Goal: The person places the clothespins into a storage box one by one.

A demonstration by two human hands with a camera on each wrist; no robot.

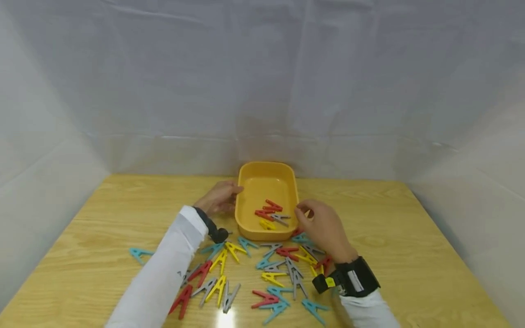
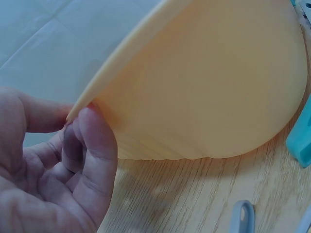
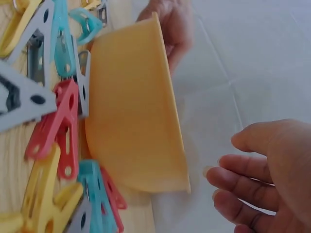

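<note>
Left hand (image 1: pixel 219 197) fingertips are pressed against the left rim of the smooth, rounded yellow plastic tub (image 1: pixel 246 228), apparently to steady it, with nothing gripped. Right hand (image 1: pixel 324 227) is held just beside the tub's right rim, its fingers loosely curled and empty. Near the tabletop's middle, toward its far edge, the tub is set, with a few red, yellow and grey plastic clothes pegs (image 1: pixel 271 214) inside, while many more coloured pegs (image 1: pixel 283 269) are scattered over the pale wood-grain tabletop (image 1: pixel 410 237) toward its near edge.
</note>
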